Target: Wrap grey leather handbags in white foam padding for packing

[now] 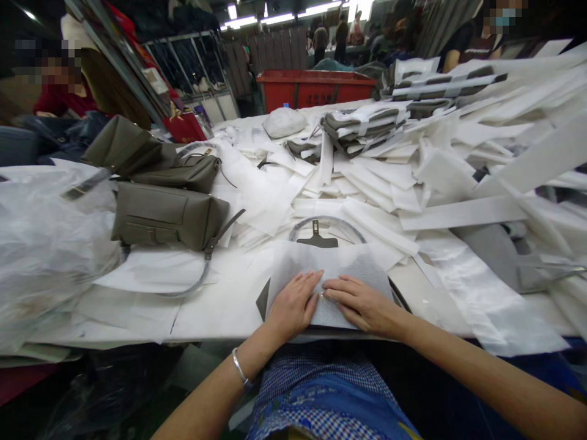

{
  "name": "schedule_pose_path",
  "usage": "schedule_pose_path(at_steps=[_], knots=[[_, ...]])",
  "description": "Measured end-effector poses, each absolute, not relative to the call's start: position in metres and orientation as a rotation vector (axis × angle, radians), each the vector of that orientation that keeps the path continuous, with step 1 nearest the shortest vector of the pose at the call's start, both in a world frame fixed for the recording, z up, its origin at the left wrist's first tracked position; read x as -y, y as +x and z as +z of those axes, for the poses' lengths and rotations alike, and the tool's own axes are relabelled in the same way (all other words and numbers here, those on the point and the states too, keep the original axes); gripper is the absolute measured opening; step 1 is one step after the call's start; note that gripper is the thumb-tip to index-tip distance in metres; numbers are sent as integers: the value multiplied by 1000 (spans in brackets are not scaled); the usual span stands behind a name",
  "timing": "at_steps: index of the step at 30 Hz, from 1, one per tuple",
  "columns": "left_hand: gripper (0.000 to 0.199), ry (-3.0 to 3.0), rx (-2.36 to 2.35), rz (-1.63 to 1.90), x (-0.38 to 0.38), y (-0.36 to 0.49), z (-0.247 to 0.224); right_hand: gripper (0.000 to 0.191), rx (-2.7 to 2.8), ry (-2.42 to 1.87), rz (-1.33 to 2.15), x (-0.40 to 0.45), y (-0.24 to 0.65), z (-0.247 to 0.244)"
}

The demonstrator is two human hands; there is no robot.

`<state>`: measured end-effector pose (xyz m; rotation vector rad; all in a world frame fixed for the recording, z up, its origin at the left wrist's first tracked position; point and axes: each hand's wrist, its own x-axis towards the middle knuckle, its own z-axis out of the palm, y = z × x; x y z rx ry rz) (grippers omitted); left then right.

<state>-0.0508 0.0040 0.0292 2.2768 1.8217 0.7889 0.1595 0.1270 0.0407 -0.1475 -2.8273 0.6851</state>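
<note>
My left hand [293, 307] lies flat with fingers stretched on a thin white foam sheet [284, 269]. Beside it, my right hand [360, 302] rests on the same sheet, its fingers pointing left toward the other hand. The sheet covers most of an olive-grey handbag [262, 299] at the table's front edge. Past the sheet's far edge show the bag's flap tab with a metal buckle [315, 227] and a wrapped handle [328, 219] lying in an arc. A small shiny metal piece shows between my hands.
More olive handbags [169, 214] lie at the left beside crumpled clear plastic [50, 226]. White foam sheets [385, 183] pile up across the right and back. A red bin [316, 88] stands behind the table. Other people sit or stand farther off.
</note>
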Motion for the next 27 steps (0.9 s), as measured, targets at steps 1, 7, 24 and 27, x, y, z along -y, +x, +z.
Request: schedule_pose_path(at_steps=[1, 7, 24, 27], knots=[[51, 2275, -1820, 788, -4, -51, 29, 41, 2825, -138, 676, -128, 159, 40], [51, 2273, -1815, 781, -4, -51, 30, 42, 2851, -96, 620, -130, 160, 43], [63, 2499, -1830, 192, -1, -60, 54, 56, 2968, -194, 401, -127, 167, 42], [69, 2573, -1748, 99, -3, -69, 59, 62, 3024, -168, 397, -134, 169, 46]])
